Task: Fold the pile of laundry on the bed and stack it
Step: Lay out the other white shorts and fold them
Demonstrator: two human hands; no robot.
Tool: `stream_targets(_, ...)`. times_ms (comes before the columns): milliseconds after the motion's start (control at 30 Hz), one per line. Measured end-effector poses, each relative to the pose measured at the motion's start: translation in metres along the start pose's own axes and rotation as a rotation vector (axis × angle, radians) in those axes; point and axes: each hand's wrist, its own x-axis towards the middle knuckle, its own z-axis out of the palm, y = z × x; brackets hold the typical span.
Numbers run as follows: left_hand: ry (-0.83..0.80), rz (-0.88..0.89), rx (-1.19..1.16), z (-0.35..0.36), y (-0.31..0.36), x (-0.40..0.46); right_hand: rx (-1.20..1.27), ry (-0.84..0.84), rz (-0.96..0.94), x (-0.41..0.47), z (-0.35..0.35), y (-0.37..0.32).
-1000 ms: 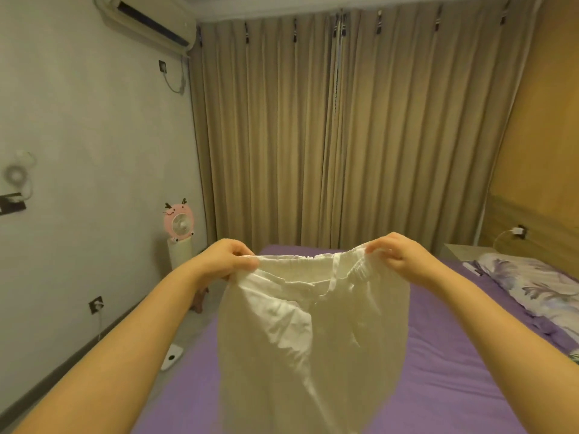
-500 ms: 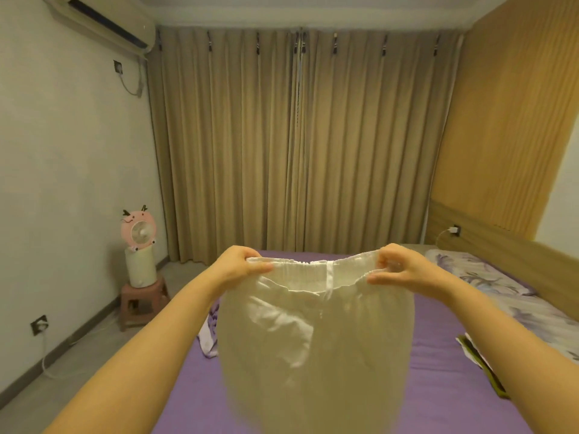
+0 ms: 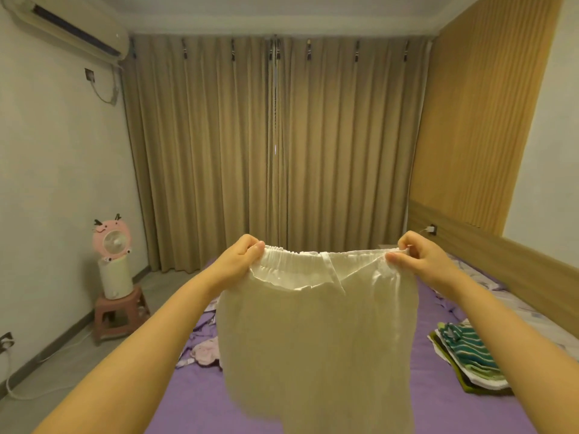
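Both hands, the left hand [image 3: 239, 257] and right hand [image 3: 418, 256], are pinching the white garment's [image 3: 316, 333] waistband taut, which should be lowered level onto the bed [image 3: 200, 399].

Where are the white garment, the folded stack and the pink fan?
white garment [image 3: 316, 333], head view, on the hanging cloth below the waistband.
folded stack [image 3: 466, 358], head view, on the green striped top piece.
pink fan [image 3: 112, 241], head view, on the round grille.
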Motion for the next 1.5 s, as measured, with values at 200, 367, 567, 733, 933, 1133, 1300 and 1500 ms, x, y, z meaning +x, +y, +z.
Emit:
stream_targets(200,-0.344,-0.041,0.037,0.06,0.035,0.012,-0.023,-0.073,0.072,-0.005,-0.058,0.05)
stream_targets(367,-0.224,-0.058,0.036,0.11,0.062,0.02,-0.027,-0.062,0.101,-0.012,-0.103,0.084)
stream_targets(567,-0.264,-0.126,0.05,0.164,0.07,0.016,-0.138,-0.178,0.142,-0.023,-0.126,0.123)
stream_targets(733,-0.131,-0.193,0.107,0.191,0.066,0.022,-0.214,-0.329,0.113,-0.034,-0.128,0.145)
stream_targets(933,-0.092,-0.225,-0.071,0.184,0.062,0.02,-0.127,-0.209,0.069,-0.033,-0.132,0.161)
stream_targets(1133,-0.444,-0.28,-0.196,0.176,0.043,0.009,-0.151,-0.145,0.098,-0.033,-0.124,0.18)
stream_targets(1300,-0.342,-0.238,0.01,0.188,0.028,-0.001,-0.188,-0.183,0.111,-0.041,-0.108,0.198)
stream_targets(1500,-0.14,-0.1,0.506,0.206,0.024,-0.007,-0.415,-0.345,0.101,-0.044,-0.102,0.204)
